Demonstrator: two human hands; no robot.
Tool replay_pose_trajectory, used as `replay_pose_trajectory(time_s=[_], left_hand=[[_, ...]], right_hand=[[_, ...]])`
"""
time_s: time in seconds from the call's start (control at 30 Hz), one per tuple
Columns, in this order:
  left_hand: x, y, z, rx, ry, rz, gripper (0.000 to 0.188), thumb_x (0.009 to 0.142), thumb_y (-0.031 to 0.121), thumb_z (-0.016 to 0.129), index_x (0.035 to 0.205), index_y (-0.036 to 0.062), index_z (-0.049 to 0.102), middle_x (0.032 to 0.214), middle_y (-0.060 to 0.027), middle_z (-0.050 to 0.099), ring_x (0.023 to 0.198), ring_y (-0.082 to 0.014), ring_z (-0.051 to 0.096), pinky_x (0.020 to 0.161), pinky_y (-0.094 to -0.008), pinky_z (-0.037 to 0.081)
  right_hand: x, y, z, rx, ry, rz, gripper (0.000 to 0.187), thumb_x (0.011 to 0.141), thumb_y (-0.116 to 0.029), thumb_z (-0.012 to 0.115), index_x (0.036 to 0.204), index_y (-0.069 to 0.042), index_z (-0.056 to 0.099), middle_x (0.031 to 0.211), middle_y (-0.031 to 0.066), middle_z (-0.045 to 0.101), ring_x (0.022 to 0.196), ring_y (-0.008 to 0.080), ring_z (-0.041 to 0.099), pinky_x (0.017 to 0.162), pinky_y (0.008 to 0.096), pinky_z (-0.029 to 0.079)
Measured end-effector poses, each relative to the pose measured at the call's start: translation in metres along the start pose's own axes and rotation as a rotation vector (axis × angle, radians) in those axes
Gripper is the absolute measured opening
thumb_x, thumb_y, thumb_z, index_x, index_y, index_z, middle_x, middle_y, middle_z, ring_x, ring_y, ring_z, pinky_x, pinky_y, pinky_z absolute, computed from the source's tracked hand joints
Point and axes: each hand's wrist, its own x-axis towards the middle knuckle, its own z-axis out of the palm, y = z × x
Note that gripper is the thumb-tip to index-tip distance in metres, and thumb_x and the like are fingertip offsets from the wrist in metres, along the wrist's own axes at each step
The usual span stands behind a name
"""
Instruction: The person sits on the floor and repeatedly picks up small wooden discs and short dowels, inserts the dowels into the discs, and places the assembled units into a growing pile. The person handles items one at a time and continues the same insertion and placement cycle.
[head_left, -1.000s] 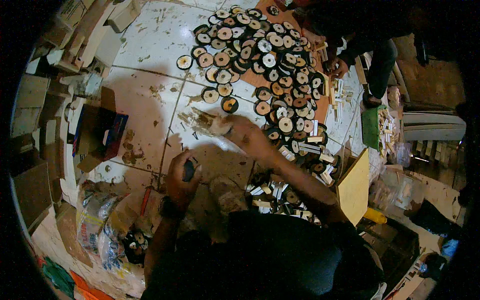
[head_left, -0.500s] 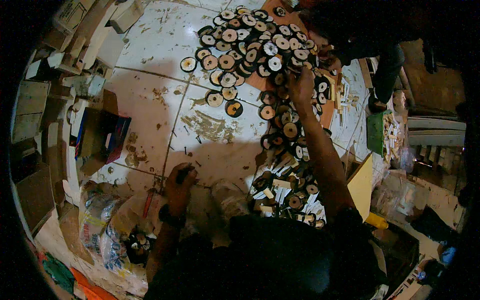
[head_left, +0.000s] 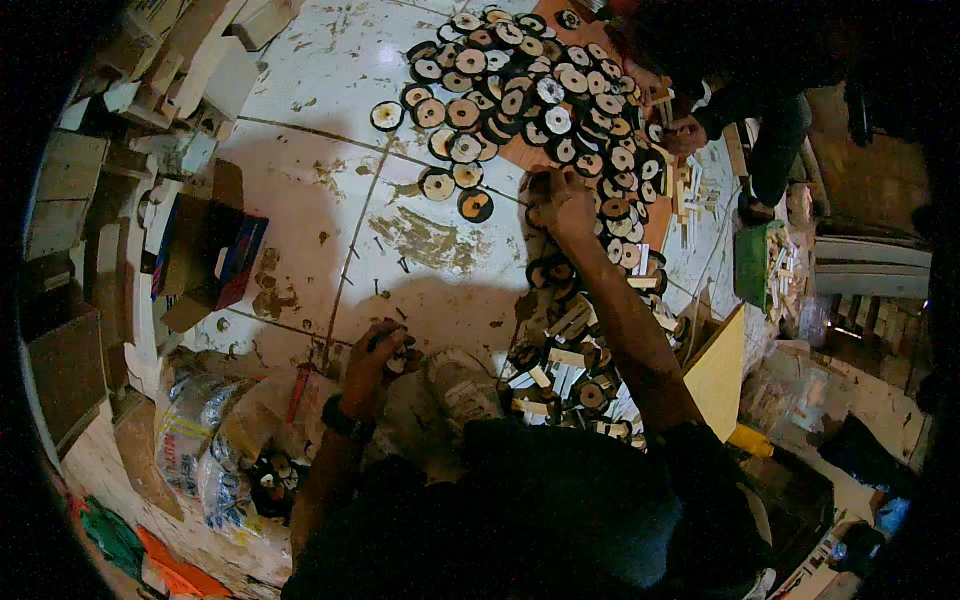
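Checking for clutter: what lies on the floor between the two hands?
In the head view, stained tile with small debris lies between left hand and right hand.

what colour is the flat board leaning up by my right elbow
Pale yellow; the flat triangular-looking board shows best in the head view, near the right forearm.

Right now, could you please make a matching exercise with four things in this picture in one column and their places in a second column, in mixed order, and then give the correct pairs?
Things:
1. right hand
2. left hand
3. open cardboard box
4. green crate

Places:
A. on the floor at the far right, beside the wooden strips
B. stretched out to the edge of the spread of round discs
C. low on the tiled floor, close to the body, fingers curled around a small dark thing
D. at the left, near the stacked wooden blocks

Pairs: 1-B, 2-C, 3-D, 4-A
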Motion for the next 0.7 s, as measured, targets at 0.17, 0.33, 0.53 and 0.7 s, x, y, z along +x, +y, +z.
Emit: replay_pose_trajectory(time_s=[0.17, 0.33, 0.53, 0.7], left_hand=[[0.006, 0.002, -0.002, 0.012, -0.039, -0.046, 0.025, 0.089, 0.02, 0.063, 0.106, 0.0025, 0.057, 0.095, -0.0072, 0.06, 0.086, -0.0208, 0.063, 0.077, -0.037, 0.056], [0.009, -0.004, -0.009, -0.023, -0.03, -0.012, 0.024, 0.091, 0.02, 0.058, 0.107, 0.0017, 0.057, 0.094, -0.0075, 0.06, 0.089, -0.0209, 0.063, 0.08, -0.0363, 0.056], [0.016, -0.017, -0.022, 0.279, -0.161, 0.191, 0.024, 0.091, 0.019, 0.058, 0.107, 0.0016, 0.056, 0.094, -0.0082, 0.059, 0.091, -0.0213, 0.064, 0.081, -0.0371, 0.056], [0.02, -0.023, -0.019, 0.07, -0.108, 0.113, 0.025, 0.09, 0.019, 0.061, 0.107, 0.001, 0.058, 0.095, -0.0086, 0.06, 0.093, -0.0218, 0.064, 0.08, -0.0364, 0.056]], right_hand=[[-0.002, -0.018, -0.008, 0.108, -0.012, 0.145, 0.046, 0.073, -0.031, 0.072, 0.111, -0.006, 0.059, 0.104, 0.0199, 0.06, 0.091, 0.037, 0.062, 0.076, 0.0458, 0.051], [0.012, -0.001, -0.035, 0.331, 0.197, 0.264, 0.043, 0.076, -0.032, 0.069, 0.107, -0.003, 0.064, 0.092, 0.0198, 0.062, 0.089, 0.0352, 0.061, 0.079, 0.0439, 0.05], [0.095, 0.082, -0.079, 0.145, 0.263, 0.085, 0.048, 0.082, -0.038, 0.066, 0.109, 0.001, 0.061, 0.104, 0.025, 0.063, 0.098, 0.0411, 0.058, 0.084, 0.0467, 0.048], [0.114, 0.081, -0.053, 0.038, 0.247, 0.145, 0.052, 0.082, -0.038, 0.068, 0.114, 0.002, 0.058, 0.107, 0.0255, 0.061, 0.103, 0.0414, 0.056, 0.086, 0.0474, 0.048]])
